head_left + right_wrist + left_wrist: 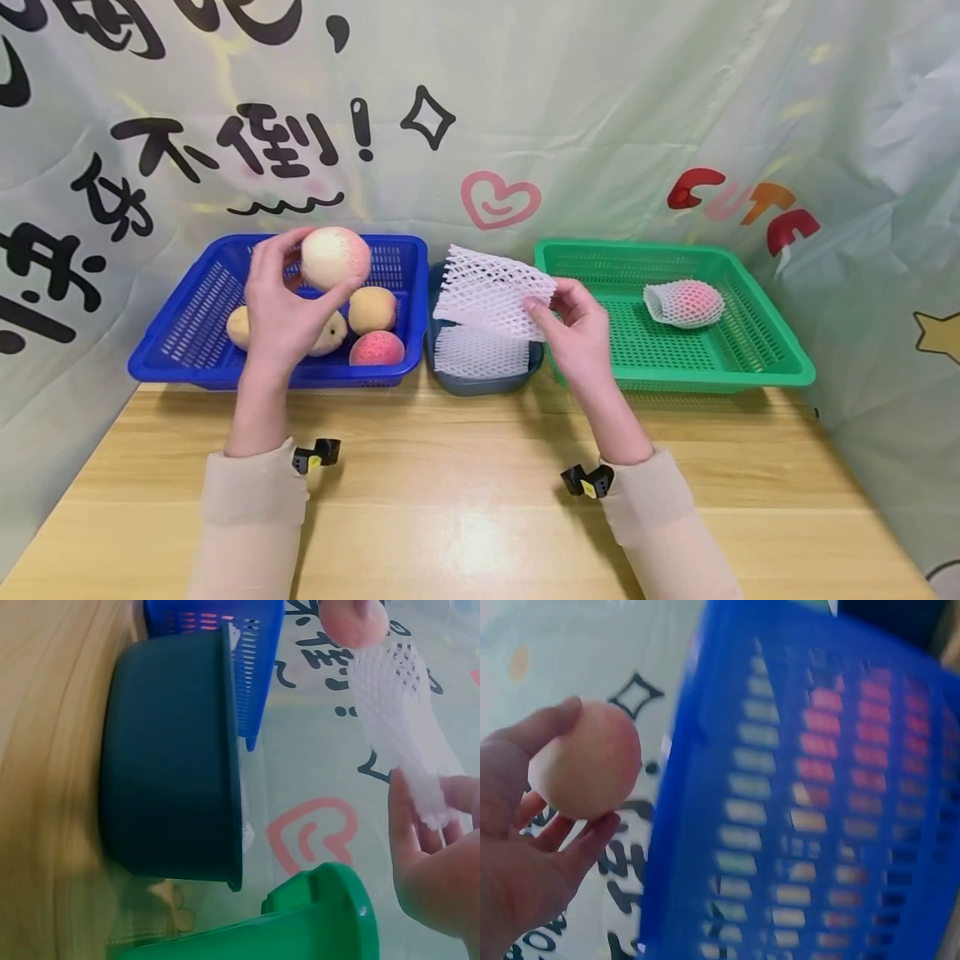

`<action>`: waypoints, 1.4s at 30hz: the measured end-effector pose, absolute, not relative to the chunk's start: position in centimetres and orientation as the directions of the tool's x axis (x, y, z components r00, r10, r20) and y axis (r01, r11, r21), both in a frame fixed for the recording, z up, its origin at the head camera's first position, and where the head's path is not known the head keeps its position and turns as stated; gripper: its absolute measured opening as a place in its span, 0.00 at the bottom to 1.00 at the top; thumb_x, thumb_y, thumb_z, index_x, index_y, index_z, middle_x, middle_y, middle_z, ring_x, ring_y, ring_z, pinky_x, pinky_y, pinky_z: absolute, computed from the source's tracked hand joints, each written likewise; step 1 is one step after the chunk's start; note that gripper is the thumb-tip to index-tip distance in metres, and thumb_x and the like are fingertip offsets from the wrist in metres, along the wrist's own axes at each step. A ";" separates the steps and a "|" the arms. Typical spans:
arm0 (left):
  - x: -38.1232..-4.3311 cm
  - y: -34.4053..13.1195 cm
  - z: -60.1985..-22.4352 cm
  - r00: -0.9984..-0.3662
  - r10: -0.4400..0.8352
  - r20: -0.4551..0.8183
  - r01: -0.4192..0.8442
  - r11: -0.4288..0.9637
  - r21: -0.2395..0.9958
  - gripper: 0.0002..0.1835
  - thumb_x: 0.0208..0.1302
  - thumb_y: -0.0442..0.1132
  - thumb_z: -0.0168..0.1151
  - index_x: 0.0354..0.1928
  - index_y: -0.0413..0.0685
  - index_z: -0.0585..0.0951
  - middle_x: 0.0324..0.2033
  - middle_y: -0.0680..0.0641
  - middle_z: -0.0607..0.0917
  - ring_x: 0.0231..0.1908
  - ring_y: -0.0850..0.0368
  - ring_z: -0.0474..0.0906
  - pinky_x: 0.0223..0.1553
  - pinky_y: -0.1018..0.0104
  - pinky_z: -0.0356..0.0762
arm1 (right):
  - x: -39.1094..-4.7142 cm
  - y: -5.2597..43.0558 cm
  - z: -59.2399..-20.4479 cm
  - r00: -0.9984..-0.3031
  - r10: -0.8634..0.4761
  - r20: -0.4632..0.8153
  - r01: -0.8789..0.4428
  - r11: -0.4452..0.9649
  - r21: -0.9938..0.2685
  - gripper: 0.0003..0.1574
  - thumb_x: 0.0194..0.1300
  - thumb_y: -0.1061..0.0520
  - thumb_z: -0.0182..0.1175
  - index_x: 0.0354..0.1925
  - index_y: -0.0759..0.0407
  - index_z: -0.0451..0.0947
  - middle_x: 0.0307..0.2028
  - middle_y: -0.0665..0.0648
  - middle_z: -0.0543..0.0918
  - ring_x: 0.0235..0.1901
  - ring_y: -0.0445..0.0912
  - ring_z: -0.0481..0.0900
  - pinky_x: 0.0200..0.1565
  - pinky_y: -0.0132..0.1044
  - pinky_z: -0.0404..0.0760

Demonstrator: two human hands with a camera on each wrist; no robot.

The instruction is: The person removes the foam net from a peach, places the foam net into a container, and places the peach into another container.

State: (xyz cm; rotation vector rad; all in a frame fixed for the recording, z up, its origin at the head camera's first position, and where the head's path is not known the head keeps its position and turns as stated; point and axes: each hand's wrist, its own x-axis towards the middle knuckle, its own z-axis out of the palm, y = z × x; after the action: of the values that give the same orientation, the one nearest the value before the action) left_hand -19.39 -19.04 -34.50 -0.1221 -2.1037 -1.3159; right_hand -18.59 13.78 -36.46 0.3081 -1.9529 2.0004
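Note:
A pale peach with a pink blush is gripped in my left hand, raised over the blue basket. The left wrist view shows the thumb and fingers curled round the peach. My right hand pinches one end of a white foam net sleeve above the dark bin. In the right wrist view the foam net sleeve points its far end toward the peach; whether they touch I cannot tell. More white foam net sleeves lie in the bin.
Several more fruits, among them a red peach and a yellow one, lie in the blue basket. At the right a green basket holds a pink peach in a foam net. A printed cloth hangs behind the wooden table.

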 end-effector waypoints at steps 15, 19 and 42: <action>-21.0 -22.8 -37.6 -0.866 -0.388 0.315 0.040 0.575 0.817 0.42 0.63 0.46 0.73 0.73 0.39 0.63 0.67 0.35 0.69 0.64 0.40 0.71 0.63 0.45 0.73 | -19.4 12.6 -38.4 -0.960 -0.074 0.269 -0.278 0.355 -0.893 0.33 0.72 0.67 0.60 0.71 0.65 0.63 0.60 0.63 0.75 0.55 0.57 0.80 0.49 0.43 0.80; -21.3 -23.5 -37.8 -0.913 -0.329 0.243 -0.022 0.633 0.773 0.43 0.66 0.47 0.70 0.73 0.35 0.59 0.67 0.31 0.65 0.61 0.34 0.70 0.59 0.39 0.72 | -19.2 12.2 -38.8 -0.932 -0.124 0.342 -0.358 0.477 -0.803 0.41 0.70 0.67 0.62 0.76 0.64 0.59 0.65 0.65 0.73 0.61 0.60 0.76 0.61 0.54 0.76; -27.6 -27.1 -35.2 -0.990 0.116 -0.084 0.069 0.900 0.429 0.44 0.73 0.56 0.61 0.72 0.25 0.60 0.63 0.23 0.67 0.62 0.29 0.65 0.59 0.29 0.67 | -19.4 10.3 -42.1 -0.926 -0.311 0.213 -0.377 0.739 -0.558 0.47 0.72 0.57 0.63 0.78 0.69 0.53 0.81 0.67 0.26 0.80 0.65 0.33 0.73 0.62 0.59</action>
State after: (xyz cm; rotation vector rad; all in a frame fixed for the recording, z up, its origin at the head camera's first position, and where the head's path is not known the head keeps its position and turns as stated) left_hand -27.64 -27.07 -35.23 -0.1552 -3.1671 -0.7090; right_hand -19.36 10.32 -42.09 0.5618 -2.8305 0.9434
